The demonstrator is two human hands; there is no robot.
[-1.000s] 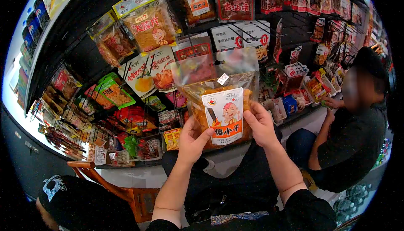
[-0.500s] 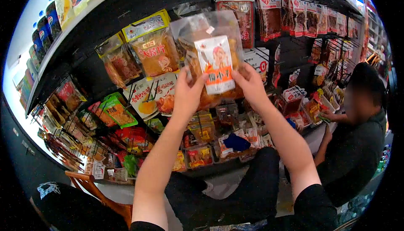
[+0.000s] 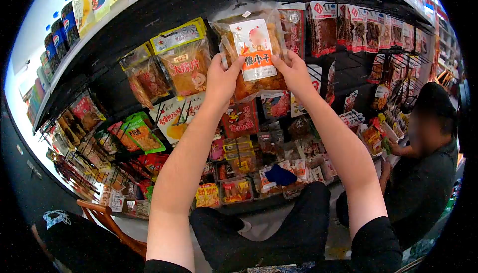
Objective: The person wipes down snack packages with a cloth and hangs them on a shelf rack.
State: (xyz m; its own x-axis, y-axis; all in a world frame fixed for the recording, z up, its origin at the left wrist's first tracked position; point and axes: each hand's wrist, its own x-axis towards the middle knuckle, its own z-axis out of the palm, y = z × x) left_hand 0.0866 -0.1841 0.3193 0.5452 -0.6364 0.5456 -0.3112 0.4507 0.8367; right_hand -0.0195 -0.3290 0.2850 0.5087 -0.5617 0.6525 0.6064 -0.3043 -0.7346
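Held up in front of the rack is a clear snack bag [image 3: 273,30] of brown food, with a white and orange label facing me. My left hand [image 3: 224,76] grips its left side, thumb pressed on the front. The bag's right side is in my right hand [image 3: 297,74], the thumb likewise on the front. Fingers behind the bag are hidden. Just left of it hangs a yellow-topped snack bag [image 3: 186,64], and a red package [image 3: 294,24] shows partly behind its right edge.
A person [image 3: 423,173] in dark clothing sits at the right, hands near the lower packets. Pepsi bottles [image 3: 68,19] stand on the upper left shelf. Boxes of packets [image 3: 236,190] line the bottom, with a dark blue cloth-like item [image 3: 280,175] on them. A wooden chair [image 3: 107,218] is lower left.
Both hands have raised the snack bag a little, toward the upper rack. Red packages below it now show. The view has shifted slightly.
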